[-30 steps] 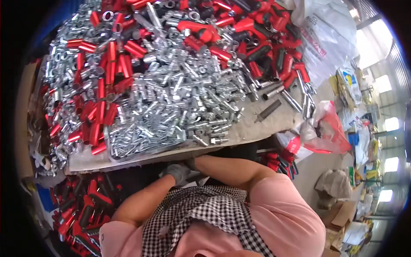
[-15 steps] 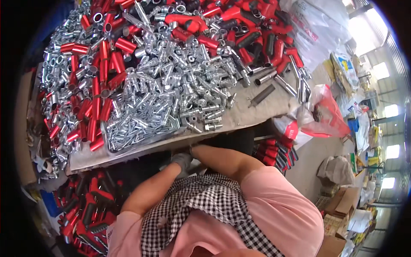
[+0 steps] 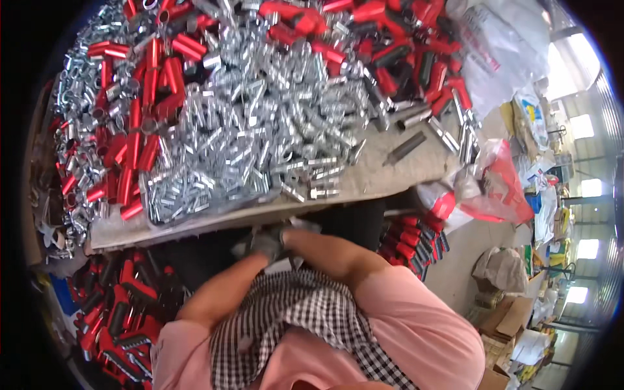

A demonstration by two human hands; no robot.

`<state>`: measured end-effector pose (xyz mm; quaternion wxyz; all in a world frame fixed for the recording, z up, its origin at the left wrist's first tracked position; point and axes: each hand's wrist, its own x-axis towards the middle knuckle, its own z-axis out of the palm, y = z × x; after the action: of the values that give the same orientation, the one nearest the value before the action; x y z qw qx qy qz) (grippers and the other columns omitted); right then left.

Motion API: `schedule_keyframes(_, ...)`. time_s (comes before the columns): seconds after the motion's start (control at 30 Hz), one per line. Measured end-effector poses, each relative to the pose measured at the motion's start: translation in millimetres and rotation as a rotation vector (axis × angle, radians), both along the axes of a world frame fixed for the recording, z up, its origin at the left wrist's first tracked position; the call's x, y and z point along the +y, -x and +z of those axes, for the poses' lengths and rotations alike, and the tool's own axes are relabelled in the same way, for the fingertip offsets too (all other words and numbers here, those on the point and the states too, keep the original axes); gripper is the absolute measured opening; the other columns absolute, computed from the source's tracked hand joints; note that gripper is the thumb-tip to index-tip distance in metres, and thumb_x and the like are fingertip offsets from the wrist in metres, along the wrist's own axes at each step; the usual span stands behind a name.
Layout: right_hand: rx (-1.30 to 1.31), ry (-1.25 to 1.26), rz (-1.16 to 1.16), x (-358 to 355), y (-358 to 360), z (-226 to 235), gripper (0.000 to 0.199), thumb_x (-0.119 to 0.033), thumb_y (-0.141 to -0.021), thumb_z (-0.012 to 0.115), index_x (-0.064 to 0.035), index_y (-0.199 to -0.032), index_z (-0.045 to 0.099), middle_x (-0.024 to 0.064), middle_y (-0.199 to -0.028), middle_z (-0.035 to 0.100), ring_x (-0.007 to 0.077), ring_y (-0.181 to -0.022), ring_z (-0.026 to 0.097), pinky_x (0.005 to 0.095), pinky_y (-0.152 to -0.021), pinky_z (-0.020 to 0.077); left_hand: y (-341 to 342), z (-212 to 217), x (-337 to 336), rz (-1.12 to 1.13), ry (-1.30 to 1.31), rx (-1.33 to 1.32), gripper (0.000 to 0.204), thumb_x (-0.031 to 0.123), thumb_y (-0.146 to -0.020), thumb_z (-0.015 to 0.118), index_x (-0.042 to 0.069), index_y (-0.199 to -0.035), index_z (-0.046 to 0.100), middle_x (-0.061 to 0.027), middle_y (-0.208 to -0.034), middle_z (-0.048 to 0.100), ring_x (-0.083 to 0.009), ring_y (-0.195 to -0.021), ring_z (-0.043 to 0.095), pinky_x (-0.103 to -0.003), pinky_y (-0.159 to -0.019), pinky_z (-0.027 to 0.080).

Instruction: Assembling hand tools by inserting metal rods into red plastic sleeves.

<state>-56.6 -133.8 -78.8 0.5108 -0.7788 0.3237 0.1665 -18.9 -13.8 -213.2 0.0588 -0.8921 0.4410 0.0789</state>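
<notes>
We see both hands in grey gloves, low in front of the body and just on the near side of the table (image 3: 377, 175). The left hand (image 3: 265, 246) sits close against the right hand (image 3: 281, 233); we take them to be together, though blur keeps us from being sure of contact. We cannot tell whether the fingers of either are spread or clamped on anything, and whatever may lie between them is hidden from us. A pale thing (image 3: 279, 266) shows just on the body side of the hands, too small to name, next to a black and white checked apron (image 3: 325, 315) worn over a pink shirt (image 3: 422, 312).

Just beyond the hands, up on the table, we find small metal pins (image 3: 195, 192) heaped in a shallow tray. Farther beyond the hands lies a wide heap of shiny metal fittings (image 3: 305, 120). Beyond and to the left of the left hand, we see red tubes (image 3: 133, 153) among more metal parts. Beyond and to the right of the right hand lie a lone dark grey tube (image 3: 407, 148) and, past it, red and black handles (image 3: 429, 75).

Below table height, a row of red and black grips (image 3: 409, 244) shows right of the right hand, and a pile of red and black tools (image 3: 120, 305) lies left of the left hand.
</notes>
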Motion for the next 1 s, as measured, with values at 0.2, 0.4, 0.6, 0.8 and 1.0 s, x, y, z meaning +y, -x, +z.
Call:
schedule_keyframes(0.2,-0.010,0.024,0.105,-11.8,8.0,50.7,0.040,-0.022,-0.088,0.050,-0.0100,-0.127,0.051,0.0160,-0.100,0.065,0.0263,-0.085,0.063,0.0390,-0.071,0.0504,-15.4,109.1,-15.7,-0.289,-0.085,0.550,0.043,0.034,-0.092,0.041,0.016,-0.128,0.055,-0.0122,-0.136,0.050,-0.0259,-0.123,0.049,-0.039,-0.103,0.038)
schedule_keyframes(0.4,0.010,0.063,0.205,-14.1,15.2,79.3,0.042,-0.022,-0.087,0.051,-0.0113,-0.128,0.051,0.0160,-0.099,0.066,0.0269,-0.083,0.064,0.0394,-0.070,0.0505,-11.5,106.8,-27.6,-0.585,-0.442,0.470,0.047,0.035,-0.093,0.041,0.014,-0.135,0.048,-0.0130,-0.143,0.042,-0.0225,-0.132,0.039,-0.040,-0.108,0.031)
schedule_keyframes(0.6,0.045,0.045,0.308,5.5,-0.9,79.9,0.044,-0.023,-0.086,0.052,-0.0126,-0.129,0.050,0.0161,-0.099,0.066,0.0275,-0.080,0.064,0.0399,-0.068,0.0506,2.0,-56.7,33.7,-0.534,-0.151,0.342,0.054,0.052,-0.091,0.038,0.025,-0.137,0.045,-0.0014,-0.145,0.041,-0.0235,-0.127,0.044,-0.034,-0.106,0.033)
schedule_keyframes(0.8,0.048,0.113,0.335,0.7,7.6,122.2,0.046,-0.023,-0.085,0.053,-0.0139,-0.130,0.050,0.0161,-0.098,0.066,0.0281,-0.078,0.065,0.0403,-0.066,0.0507,1.1,44.8,28.1,-0.432,0.143,0.818,0.039,0.032,-0.081,0.058,0.022,-0.118,0.060,-0.0038,-0.127,0.055,-0.0213,-0.115,0.052,-0.032,-0.100,0.038)
schedule_keyframes(1.0,0.082,0.135,0.298,1.7,55.7,166.1,0.048,-0.023,-0.084,0.054,-0.0153,-0.131,0.049,0.0161,-0.097,0.067,0.0287,-0.076,0.066,0.0408,-0.065,0.0508,-14.3,161.5,35.1,-0.369,0.241,1.307,0.039,0.032,-0.082,0.061,0.017,-0.118,0.059,-0.0085,-0.116,0.063,-0.0252,-0.108,0.057,-0.037,-0.098,0.041)
